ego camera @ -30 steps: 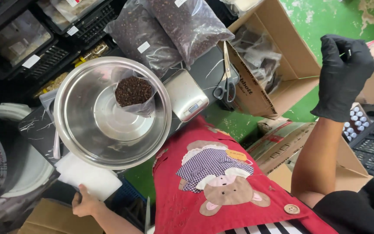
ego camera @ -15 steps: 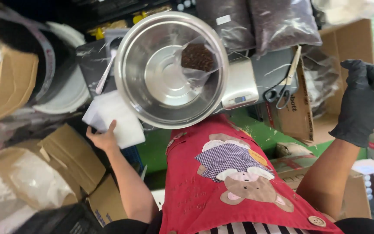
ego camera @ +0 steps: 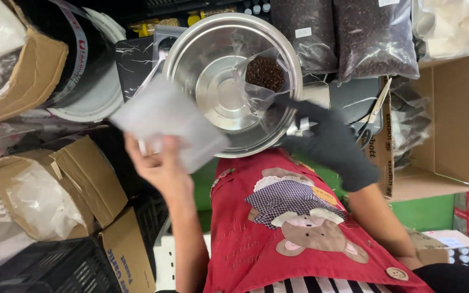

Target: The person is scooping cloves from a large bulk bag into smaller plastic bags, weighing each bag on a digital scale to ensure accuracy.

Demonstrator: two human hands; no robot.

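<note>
My bare left hand holds up a stack of clear plastic bags, blurred by motion, just left of a large steel bowl. Inside the bowl leans a small clear bag of dark beans. My right hand, in a black glove, reaches over the bowl's near right rim with a finger stretched toward that small bag. The bowl sits on a silver scale whose corner shows behind the glove. I wear a red apron with a bear patch.
Two big bags of dark beans lie behind the scale. Scissors rest beside an open cardboard box at right. Torn cardboard boxes, a black crate and a tape roll crowd the left.
My left hand has lifted the stack of clear bags up beside the bowl. My gloved right hand has swung in from the far right to the bowl's rim.
</note>
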